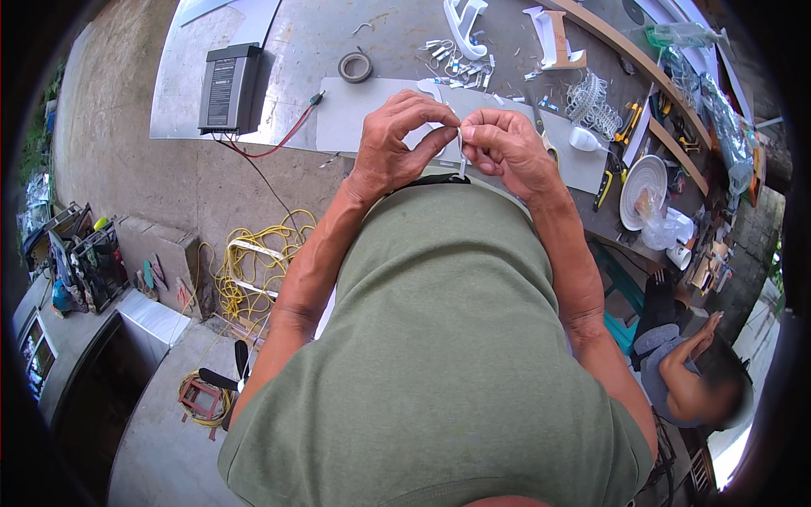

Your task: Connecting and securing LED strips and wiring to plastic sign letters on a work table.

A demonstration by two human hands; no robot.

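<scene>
Both hands are raised close together in front of my waist, by the table's near edge. My left hand (399, 139) pinches the upper part of a thin white strip (462, 160) between thumb and forefinger. My right hand (512, 150) closes its fingertips on the same strip, just to the right. The strip's lower end hangs down before my shirt; what lies between the fingertips is too small to make out. Beyond my hands lies a light grey sheet (342, 118). Farther back are several small white wired modules (456, 69) in a loose pile.
A black power supply box (230, 89) with a red wire (287, 135) stands at left, near a tape roll (355, 67). White curved pieces (465, 29), yellow-handled cutters (602, 190) and a round white plate (642, 190) lie rightward. Yellow cable (224, 270) covers floor; a person (676, 372) sits right.
</scene>
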